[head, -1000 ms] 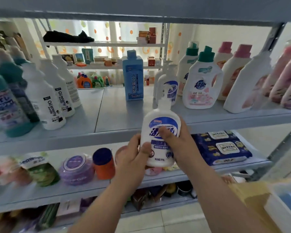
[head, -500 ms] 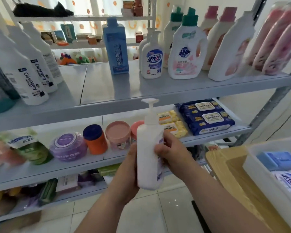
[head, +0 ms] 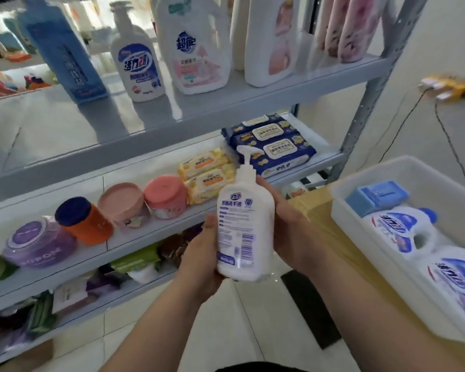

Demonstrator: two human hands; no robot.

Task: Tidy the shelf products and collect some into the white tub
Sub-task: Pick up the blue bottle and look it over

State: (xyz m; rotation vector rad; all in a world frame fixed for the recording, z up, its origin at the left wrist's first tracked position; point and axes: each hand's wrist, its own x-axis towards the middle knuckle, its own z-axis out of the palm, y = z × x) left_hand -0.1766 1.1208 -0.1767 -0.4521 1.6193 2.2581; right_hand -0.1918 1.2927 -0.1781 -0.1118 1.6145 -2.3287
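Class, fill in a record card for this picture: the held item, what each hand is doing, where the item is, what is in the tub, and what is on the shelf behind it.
Held item: white pump bottle, back label towards the camera
Left hand: grips the bottle's base
Right hand: holds the bottle's side
Position: roughly upright, in front of the shelf, outside the tub
White tub: at the right
Tub contents: blue box, two jugs lying down
Behind the bottle: blue wipes packs, yellow packs

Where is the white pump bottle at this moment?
In the head view, the pump bottle is low in the centre, held between the left hand and the right hand, in front of the middle shelf and left of the white tub.
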